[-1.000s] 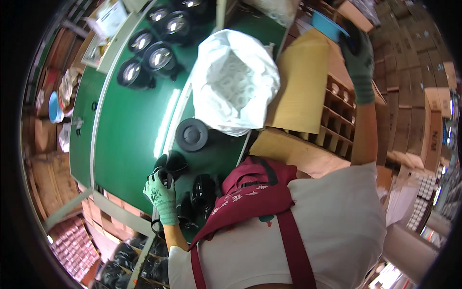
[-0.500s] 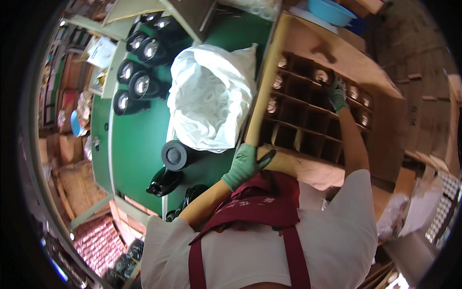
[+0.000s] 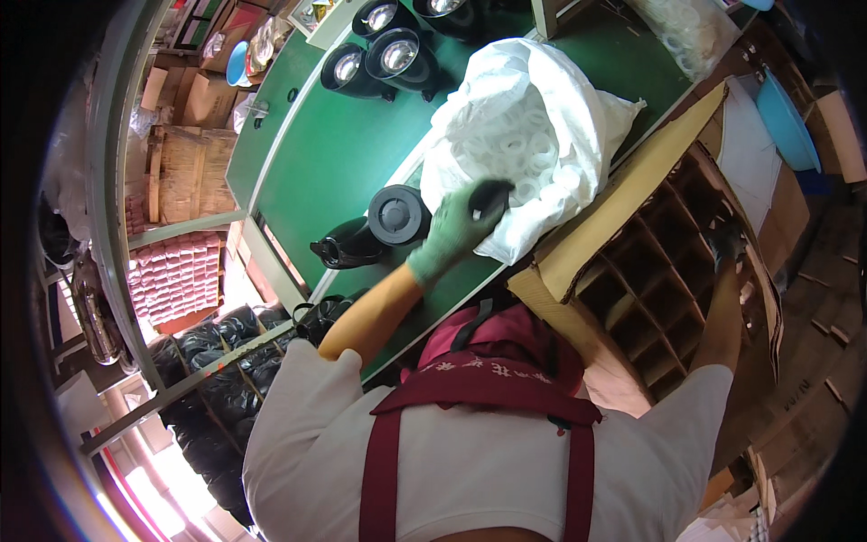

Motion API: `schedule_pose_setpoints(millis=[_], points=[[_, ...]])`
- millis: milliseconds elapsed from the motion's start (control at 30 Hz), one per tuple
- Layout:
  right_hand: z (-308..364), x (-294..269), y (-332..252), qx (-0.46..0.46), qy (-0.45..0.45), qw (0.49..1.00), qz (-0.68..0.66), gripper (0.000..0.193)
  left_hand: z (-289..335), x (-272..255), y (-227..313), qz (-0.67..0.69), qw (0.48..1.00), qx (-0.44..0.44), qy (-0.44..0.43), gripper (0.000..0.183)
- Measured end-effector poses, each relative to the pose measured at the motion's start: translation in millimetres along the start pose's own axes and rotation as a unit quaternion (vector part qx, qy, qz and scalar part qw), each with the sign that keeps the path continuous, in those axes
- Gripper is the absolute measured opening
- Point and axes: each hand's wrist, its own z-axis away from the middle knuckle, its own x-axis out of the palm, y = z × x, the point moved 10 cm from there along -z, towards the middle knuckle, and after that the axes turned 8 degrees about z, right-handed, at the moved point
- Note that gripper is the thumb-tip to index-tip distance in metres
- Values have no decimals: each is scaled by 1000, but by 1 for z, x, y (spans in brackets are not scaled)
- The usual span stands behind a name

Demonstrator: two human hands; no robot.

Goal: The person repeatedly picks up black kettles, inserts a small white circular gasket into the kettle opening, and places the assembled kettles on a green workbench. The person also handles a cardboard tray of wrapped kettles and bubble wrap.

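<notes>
My left hand, in a pale green glove with dark fingertips, curls its fingers at the near rim of a white bag. Inside the bag lie many translucent white rings; anything between my fingers cannot be made out. Just left of that hand are a black round piece with a ringed flat face and a glossy black piece lying on its side. My right hand, also gloved, reaches into the far right side of a cardboard carton with dividers. Its fingers are dark and partly hidden there.
Several black housings with shiny silver round insides stand on the green tabletop. A blue basin sits beyond the carton, and a clear bag of rings lies at the back. Black plastic-wrapped bundles are at the lower left.
My left hand has left the carton's edge for the bag's rim. My right hand has shifted within the carton to its far right side. The whole view has turned, tilting the table and carton.
</notes>
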Motion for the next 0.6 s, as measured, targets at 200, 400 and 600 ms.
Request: schedule_pose_setpoints(millis=[200, 400, 600], points=[[92, -88, 35, 33, 219, 971, -95, 94, -96, 69, -106, -597, 793, -15, -125, 48], [186, -122, 104, -31, 362, 821, -440, 87, -120, 81, -157, -645, 748, -76, -134, 93], [306, -30, 114, -41, 338, 791, -509, 70, -98, 56, -80, -281, 957, 58, -48, 52]])
